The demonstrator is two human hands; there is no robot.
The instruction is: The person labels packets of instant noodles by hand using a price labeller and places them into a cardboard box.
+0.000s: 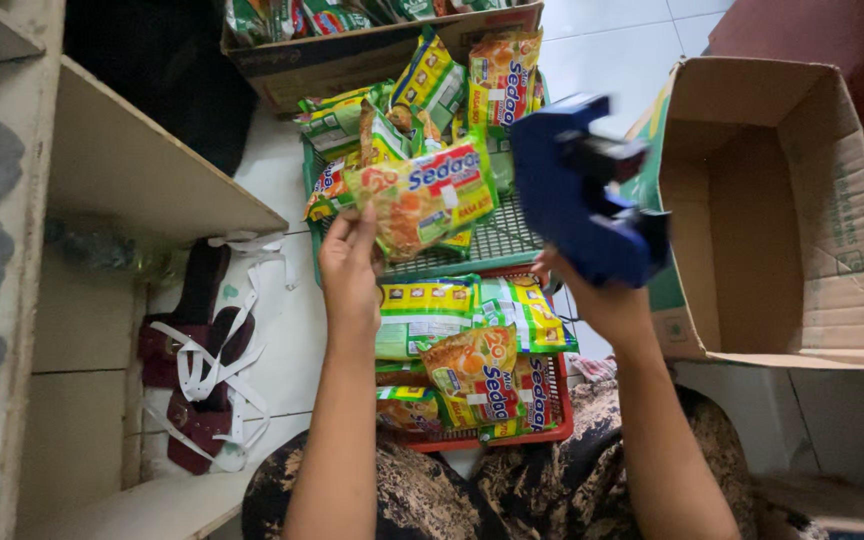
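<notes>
The left hand [349,262] holds up a yellow-green noodle packet [422,195] by its lower left corner. The right hand [602,295] grips a blue price-label gun [584,195] just beside the packet. Below them, a green basket [497,240] and a red basket [552,425] hold more packets on the white tiled floor [612,40]. An open cardboard box [772,210] lies at right.

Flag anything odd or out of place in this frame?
Mostly a loose heap: the noodle packets in the green basket lie tilted at all angles, not stacked. Dark sandals sit on the floor by the shelf, tangled in white strips. The left hand holds one noodle packet, the right hand a blue label gun. No spills.
</notes>
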